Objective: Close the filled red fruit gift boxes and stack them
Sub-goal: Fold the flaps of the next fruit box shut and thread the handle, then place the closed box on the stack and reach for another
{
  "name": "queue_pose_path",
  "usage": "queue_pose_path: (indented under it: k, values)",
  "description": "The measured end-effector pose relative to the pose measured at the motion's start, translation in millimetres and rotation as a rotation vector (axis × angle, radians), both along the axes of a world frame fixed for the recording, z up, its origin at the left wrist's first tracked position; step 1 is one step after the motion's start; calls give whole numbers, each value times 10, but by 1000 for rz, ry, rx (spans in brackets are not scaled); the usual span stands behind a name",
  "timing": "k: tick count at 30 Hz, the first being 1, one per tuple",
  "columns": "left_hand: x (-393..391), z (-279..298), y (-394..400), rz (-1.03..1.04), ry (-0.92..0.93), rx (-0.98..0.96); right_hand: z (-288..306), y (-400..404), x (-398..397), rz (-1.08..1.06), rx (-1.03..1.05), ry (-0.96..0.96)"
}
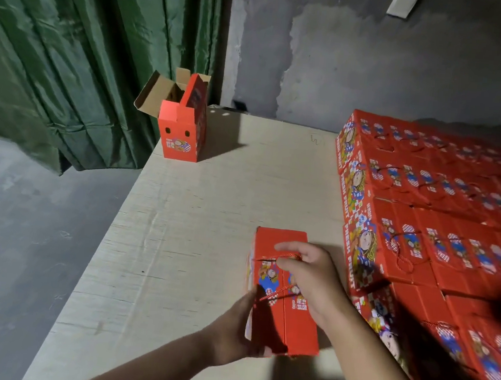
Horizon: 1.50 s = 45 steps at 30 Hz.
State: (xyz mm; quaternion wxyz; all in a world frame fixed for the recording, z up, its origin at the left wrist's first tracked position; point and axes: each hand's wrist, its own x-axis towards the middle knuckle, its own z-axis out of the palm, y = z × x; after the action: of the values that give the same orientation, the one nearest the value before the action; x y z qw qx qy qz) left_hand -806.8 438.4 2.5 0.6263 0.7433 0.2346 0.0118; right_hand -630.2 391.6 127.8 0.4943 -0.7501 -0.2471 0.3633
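A closed red fruit gift box (273, 320) with a cartoon print stands on the pale table (210, 216) in front of me. My left hand (229, 335) grips its left side near the bottom corner. My right hand (305, 274) lies on the box's top, fingers pinching the red rope handle (290, 256). To the right rises a large stack of closed red boxes (437, 238), several rows deep and at least two layers high. A second red box (182, 125) stands at the table's far left corner with its brown flaps open.
A green curtain (71, 65) hangs at the back left, beside a grey concrete wall (377, 64). The grey floor (8, 243) drops away along the table's left edge. A dark shadow covers the near right part of the stack.
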Motion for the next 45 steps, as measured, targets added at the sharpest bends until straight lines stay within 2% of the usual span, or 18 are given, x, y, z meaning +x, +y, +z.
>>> queue_pose_path:
  k: [3, 7, 10, 14, 17, 20, 24, 27, 34, 41, 45]
  values:
    - [95, -37, -86, -73, 81, 166, -94, -173, 132, -60, 2, -31]
    - [160, -151, -197, -99, 92, 237, -237, -431, 212, 20, -66, -183]
    - [167, -260, -251, -79, 115, 253, -458, -741, 128, 112, -153, -397]
    - [211, -353, -284, -12, 107, 235, -835, -1251, -84, 286, -279, -811]
    - [230, -453, -335, 44, 84, 228, -1156, -1461, -198, 450, -470, -941]
    - [230, -553, -377, 97, 60, 205, -1450, -1559, -249, 543, -579, -910]
    - [272, -598, -358, 119, 116, 205, -1592, -1550, -194, 607, -540, -1012]
    - [309, -604, -310, 115, 188, 223, -1654, -1454, -101, 646, -595, -882]
    - [642, -607, -97, 66, 211, 218, -1701, -1147, 330, 570, -586, -890]
    - [1144, -612, 269, 79, 115, 242, -1593, -681, 808, 533, -606, -956]
    - [1510, -638, 606, 103, 75, 230, -1459, -262, 1104, 481, -601, -928]
